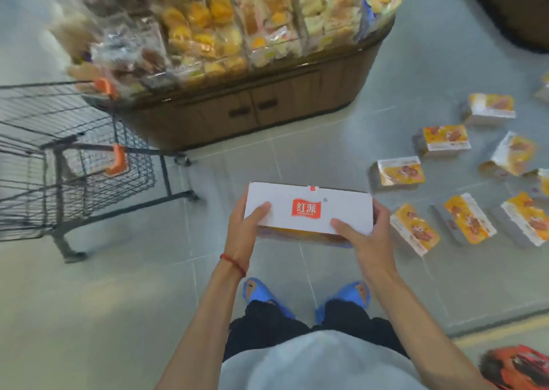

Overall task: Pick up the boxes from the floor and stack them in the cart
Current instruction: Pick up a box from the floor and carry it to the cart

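Observation:
I hold a white box (309, 208) with a red logo level in front of me, above the floor. My left hand (245, 226) grips its left end and my right hand (368, 238) grips its right end. Several yellow and white boxes (399, 171) lie scattered on the tiled floor to the right, some flat, some tilted. A black wire cart (59, 157) with orange handle parts stands at the left, apart from the held box.
A brown wooden display stand (267, 104) piled with wrapped baked goods fills the far centre, right behind the cart. My feet in blue sandals (350, 296) are under the box. A red package (517, 366) lies at the bottom right corner.

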A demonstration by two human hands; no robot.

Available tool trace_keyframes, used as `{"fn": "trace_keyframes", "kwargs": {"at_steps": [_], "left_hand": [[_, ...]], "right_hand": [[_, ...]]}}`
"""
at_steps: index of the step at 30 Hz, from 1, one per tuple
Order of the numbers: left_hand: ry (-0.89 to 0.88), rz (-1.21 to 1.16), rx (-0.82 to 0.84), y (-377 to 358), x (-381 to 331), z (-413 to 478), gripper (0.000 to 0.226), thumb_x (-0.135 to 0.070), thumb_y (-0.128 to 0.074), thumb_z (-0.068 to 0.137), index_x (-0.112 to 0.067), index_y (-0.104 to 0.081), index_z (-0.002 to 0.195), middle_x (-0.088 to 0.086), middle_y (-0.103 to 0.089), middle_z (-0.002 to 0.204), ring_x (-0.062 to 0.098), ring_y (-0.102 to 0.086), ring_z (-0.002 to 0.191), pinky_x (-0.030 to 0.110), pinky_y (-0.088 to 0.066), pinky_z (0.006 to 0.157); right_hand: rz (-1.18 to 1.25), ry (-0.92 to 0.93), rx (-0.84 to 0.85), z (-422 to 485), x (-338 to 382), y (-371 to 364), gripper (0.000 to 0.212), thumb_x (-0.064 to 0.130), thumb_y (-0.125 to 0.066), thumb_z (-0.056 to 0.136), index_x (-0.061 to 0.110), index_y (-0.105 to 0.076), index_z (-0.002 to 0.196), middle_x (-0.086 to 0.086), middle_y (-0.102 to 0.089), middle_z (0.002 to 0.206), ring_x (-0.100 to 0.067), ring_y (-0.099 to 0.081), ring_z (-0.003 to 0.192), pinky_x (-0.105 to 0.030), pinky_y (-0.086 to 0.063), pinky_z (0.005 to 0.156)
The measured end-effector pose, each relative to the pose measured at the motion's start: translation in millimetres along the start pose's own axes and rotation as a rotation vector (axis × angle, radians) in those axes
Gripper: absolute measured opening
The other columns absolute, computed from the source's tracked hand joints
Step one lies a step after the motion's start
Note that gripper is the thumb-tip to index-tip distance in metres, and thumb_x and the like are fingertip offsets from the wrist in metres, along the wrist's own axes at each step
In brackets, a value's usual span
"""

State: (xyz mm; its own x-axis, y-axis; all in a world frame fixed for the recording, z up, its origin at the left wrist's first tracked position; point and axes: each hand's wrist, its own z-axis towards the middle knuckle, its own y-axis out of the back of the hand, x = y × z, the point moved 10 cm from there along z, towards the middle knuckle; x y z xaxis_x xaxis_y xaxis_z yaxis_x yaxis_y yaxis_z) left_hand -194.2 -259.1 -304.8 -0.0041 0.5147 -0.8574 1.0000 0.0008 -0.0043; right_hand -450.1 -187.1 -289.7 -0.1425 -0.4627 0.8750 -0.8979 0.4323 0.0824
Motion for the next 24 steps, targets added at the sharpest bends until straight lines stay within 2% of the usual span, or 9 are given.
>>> {"fn": "trace_keyframes", "kwargs": {"at_steps": [3, 6, 9, 10, 12, 14, 15, 21, 24], "left_hand": [[-0.035, -0.062, -0.074, 89, -7, 2, 0.045, -0.026, -0.068, 0.086, -0.024, -0.062, 0.13, -0.001, -0.072, 0.121, 0.019, -0.068, 0.112, 0.029, -0.053, 0.086], [-0.062, -0.095, -0.177, 174, -15, -4, 0.04, -0.013, -0.064, 0.093, -0.02, -0.061, 0.132, -0.002, -0.072, 0.121, 0.015, -0.067, 0.11, 0.021, -0.053, 0.084], [-0.089, -0.111, -0.28, 252, -21, -4, 0.042, -0.01, -0.064, 0.093, -0.016, -0.059, 0.134, 0.002, -0.07, 0.124, 0.018, -0.066, 0.113, 0.017, -0.053, 0.082], [-0.098, -0.12, -0.307, 274, -25, -3, 0.044, -0.01, -0.065, 0.093, -0.016, -0.058, 0.136, 0.002, -0.069, 0.126, 0.019, -0.066, 0.115, 0.018, -0.053, 0.084], [-0.111, -0.144, -0.375, 318, -33, -2, 0.046, -0.009, -0.065, 0.093, -0.017, -0.057, 0.138, 0.003, -0.068, 0.128, 0.019, -0.065, 0.117, 0.02, -0.054, 0.088], [-0.128, -0.165, -0.434, 358, -45, -1, 0.047, -0.011, -0.066, 0.092, -0.018, -0.058, 0.137, 0.002, -0.068, 0.128, 0.016, -0.065, 0.116, 0.019, -0.054, 0.088], [-0.138, -0.171, -0.459, 378, -51, 1, 0.046, -0.012, -0.066, 0.092, -0.019, -0.058, 0.136, 0.001, -0.069, 0.127, 0.014, -0.065, 0.114, 0.018, -0.054, 0.086], [-0.14, -0.153, -0.564, 488, -84, 44, 0.04, -0.017, -0.059, 0.097, -0.026, -0.057, 0.136, -0.007, -0.07, 0.123, 0.009, -0.065, 0.114, 0.015, -0.054, 0.083], [-0.12, -0.158, -0.607, 533, -102, 69, 0.049, -0.028, -0.062, 0.091, -0.029, -0.054, 0.139, -0.006, -0.068, 0.127, 0.016, -0.063, 0.119, 0.031, -0.054, 0.097]], "right_hand": [[-0.061, 0.028, 0.084, -11, 3, -87, 0.077, 0.005, -0.085, 0.08, 0.019, -0.039, 0.141, 0.008, -0.057, 0.129, 0.001, -0.058, 0.115, -0.013, -0.052, 0.08], [-0.086, 0.033, 0.186, -29, 4, -171, 0.077, 0.006, -0.084, 0.081, 0.02, -0.039, 0.143, 0.007, -0.057, 0.133, -0.006, -0.059, 0.12, -0.024, -0.052, 0.093], [-0.119, 0.036, 0.279, -42, 8, -247, 0.078, 0.01, -0.085, 0.081, 0.023, -0.039, 0.144, 0.01, -0.057, 0.133, -0.011, -0.059, 0.122, -0.036, -0.053, 0.101], [-0.127, 0.041, 0.314, -47, 11, -271, 0.078, 0.012, -0.085, 0.082, 0.024, -0.039, 0.144, 0.011, -0.057, 0.133, -0.01, -0.059, 0.122, -0.035, -0.055, 0.099], [-0.16, 0.062, 0.376, -54, 19, -319, 0.076, 0.014, -0.084, 0.083, 0.024, -0.039, 0.144, 0.011, -0.056, 0.133, -0.009, -0.059, 0.12, -0.022, -0.058, 0.083], [-0.177, 0.066, 0.427, -56, 27, -365, 0.071, 0.011, -0.082, 0.086, 0.023, -0.04, 0.141, 0.009, -0.057, 0.13, 0.0, -0.06, 0.111, -0.011, -0.055, 0.065], [-0.182, 0.066, 0.454, -54, 30, -389, 0.068, 0.008, -0.08, 0.086, 0.022, -0.04, 0.139, 0.01, -0.057, 0.128, 0.005, -0.062, 0.104, -0.008, -0.053, 0.062], [-0.218, 0.114, 0.578, -37, 53, -535, 0.067, 0.006, -0.081, 0.085, 0.024, -0.04, 0.136, 0.012, -0.056, 0.126, 0.01, -0.06, 0.101, -0.005, -0.051, 0.066], [-0.244, 0.114, 0.623, -27, 63, -594, 0.069, 0.008, -0.083, 0.083, 0.023, -0.04, 0.136, 0.012, -0.057, 0.126, 0.006, -0.06, 0.108, -0.006, -0.051, 0.069]]}}
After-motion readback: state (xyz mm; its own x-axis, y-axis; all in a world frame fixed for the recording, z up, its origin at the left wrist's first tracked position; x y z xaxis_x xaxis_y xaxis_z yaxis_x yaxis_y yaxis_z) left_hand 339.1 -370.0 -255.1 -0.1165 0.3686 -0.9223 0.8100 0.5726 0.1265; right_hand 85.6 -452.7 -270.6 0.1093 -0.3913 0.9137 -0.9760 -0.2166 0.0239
